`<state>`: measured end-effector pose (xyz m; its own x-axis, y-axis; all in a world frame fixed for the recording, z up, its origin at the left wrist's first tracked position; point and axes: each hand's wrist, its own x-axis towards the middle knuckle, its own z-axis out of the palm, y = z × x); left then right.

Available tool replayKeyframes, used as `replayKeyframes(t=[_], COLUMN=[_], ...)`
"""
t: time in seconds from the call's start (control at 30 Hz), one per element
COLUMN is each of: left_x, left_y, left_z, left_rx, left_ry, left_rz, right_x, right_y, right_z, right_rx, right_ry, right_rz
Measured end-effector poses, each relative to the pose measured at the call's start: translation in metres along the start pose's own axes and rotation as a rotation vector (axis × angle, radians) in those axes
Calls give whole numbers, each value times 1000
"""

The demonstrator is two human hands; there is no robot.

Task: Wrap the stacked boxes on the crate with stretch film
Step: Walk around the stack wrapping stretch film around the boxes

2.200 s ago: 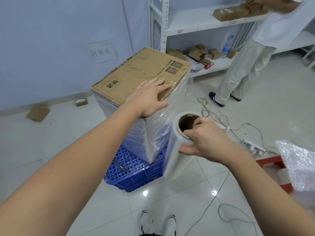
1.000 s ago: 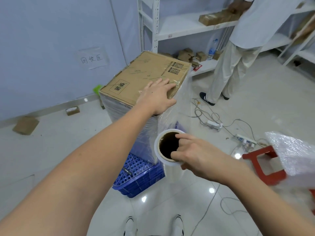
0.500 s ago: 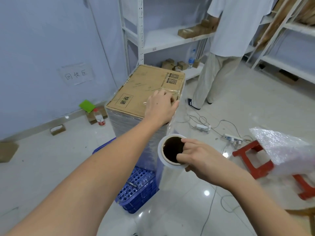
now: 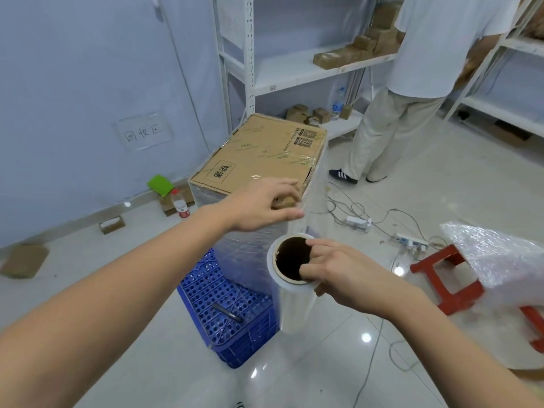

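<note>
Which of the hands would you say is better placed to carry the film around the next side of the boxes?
The right hand: it already grips the film roll by its core, while the left hand rests on the top box.

wall sign [image 4: 143, 134]: handwritten "回收区" | top box [image 4: 262, 154]: framed black stamp "快递" near its left edge; two QR codes with print too small to read at its far right corner; faint tape lettering, illegible | water bottle [image 4: 338, 103]: label unreadable
</note>
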<state>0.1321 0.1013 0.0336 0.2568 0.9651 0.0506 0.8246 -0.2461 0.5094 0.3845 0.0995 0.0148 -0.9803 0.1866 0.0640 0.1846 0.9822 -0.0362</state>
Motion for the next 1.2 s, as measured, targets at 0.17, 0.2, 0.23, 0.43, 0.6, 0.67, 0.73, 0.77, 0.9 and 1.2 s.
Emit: replayKeyframes(t=[0.17, 0.2, 0.23, 0.43, 0.6, 0.67, 0.73, 0.77, 0.9, 1.2], left_x=[-44, -48, -49, -48, -50, -51, -50, -49, -47, -17], left_y=[17, 20, 20, 18, 22, 24, 28, 29, 18, -37], left_z=[4, 6, 10, 31, 37, 45, 49, 49, 44, -9], left_rx=[128, 230, 336, 569, 650, 687, 689, 703, 737, 514], left_ry=[-226, -256, -278, -293, -278, -229, -204, -203, -180, -34], left_rz=[115, 148, 177, 260, 272, 295, 300, 297, 384, 591], right_x=[-2, -3, -5, -8, -16, -11, 1, 7, 31, 41], right_y=[0, 1, 2, 1, -14, -33, -50, -55, -62, -82], right_z=[-2, -3, -4, -9, -15, -15, -12, -9, -4, 11], right_rx=[34, 33, 32, 76, -61, -133, -142, -126, -88, -118], right_ry=[-14, -15, -13, -53, -81, -75, -78, -85, -26, 86], right_rz=[-16, -17, -15, 52, 126, 195, 409, 519, 602, 776])
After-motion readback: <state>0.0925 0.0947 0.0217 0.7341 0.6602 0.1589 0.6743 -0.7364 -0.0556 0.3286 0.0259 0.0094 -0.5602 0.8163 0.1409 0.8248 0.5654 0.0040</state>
